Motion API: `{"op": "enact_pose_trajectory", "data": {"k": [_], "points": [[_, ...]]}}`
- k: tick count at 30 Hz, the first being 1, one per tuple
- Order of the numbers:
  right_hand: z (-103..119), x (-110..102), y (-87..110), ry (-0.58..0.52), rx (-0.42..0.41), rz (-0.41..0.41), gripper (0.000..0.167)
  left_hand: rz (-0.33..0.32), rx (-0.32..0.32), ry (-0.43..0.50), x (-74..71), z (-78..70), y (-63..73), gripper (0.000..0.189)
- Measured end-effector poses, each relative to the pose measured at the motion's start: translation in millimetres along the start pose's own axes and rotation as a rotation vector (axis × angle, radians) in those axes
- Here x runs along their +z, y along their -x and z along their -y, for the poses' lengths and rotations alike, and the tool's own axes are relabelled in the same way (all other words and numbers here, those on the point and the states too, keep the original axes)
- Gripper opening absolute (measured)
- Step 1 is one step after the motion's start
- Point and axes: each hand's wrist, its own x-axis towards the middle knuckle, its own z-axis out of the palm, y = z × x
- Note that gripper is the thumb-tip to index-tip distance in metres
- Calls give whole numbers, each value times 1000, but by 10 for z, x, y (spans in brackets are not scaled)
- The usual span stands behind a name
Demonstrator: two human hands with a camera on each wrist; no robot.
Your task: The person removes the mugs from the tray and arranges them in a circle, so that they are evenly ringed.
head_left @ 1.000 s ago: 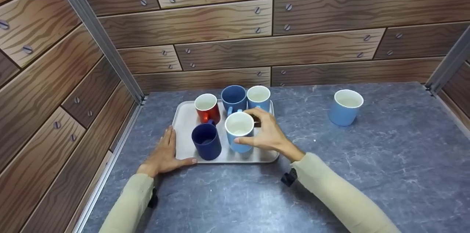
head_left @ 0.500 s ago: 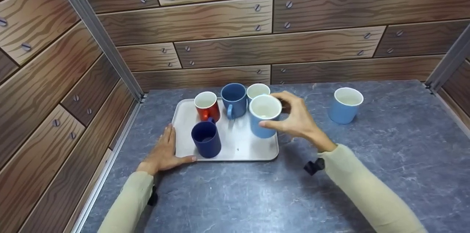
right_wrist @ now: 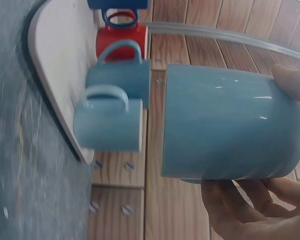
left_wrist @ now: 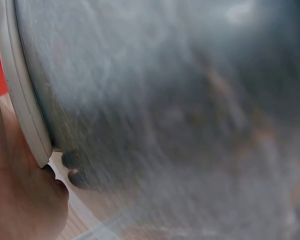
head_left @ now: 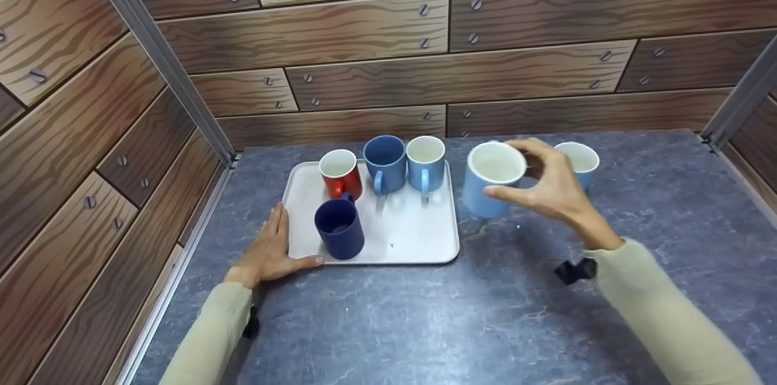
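Observation:
In the head view my right hand [head_left: 549, 187] grips a light blue mug [head_left: 490, 190] with a white inside, held above the table just right of the tray. The right wrist view shows the thumb on one side of that mug [right_wrist: 230, 125] and the fingers on the other. My left hand [head_left: 267, 251] rests at the left front corner of the white tray [head_left: 400, 239], fingers straight along its side, thumb at the front edge. On the tray stand a red mug [head_left: 343, 181], a dark navy mug [head_left: 341, 233], a medium blue mug [head_left: 388, 169] and another light blue mug [head_left: 427, 169].
A further light blue mug [head_left: 580, 160] stands on the grey table [head_left: 425, 324] at the back right, partly hidden behind my right hand. Wood-patterned walls [head_left: 364, 39] close off the back and left side.
My right hand has lifted the light blue mug off the tray's front right and carried it rightward past the tray's edge. The left hand has stayed at the tray.

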Motion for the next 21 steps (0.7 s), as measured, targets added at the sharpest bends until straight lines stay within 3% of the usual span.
{"op": "enact_pose_trajectory", "data": {"k": [10,21], "points": [[-62,-556,101,103,8,-92,69,-5,19,-18,-25,-8,7,145],[-215,-996,182,158,33,-183,69,23,-7,-19,-11,-23,2,147]]}}
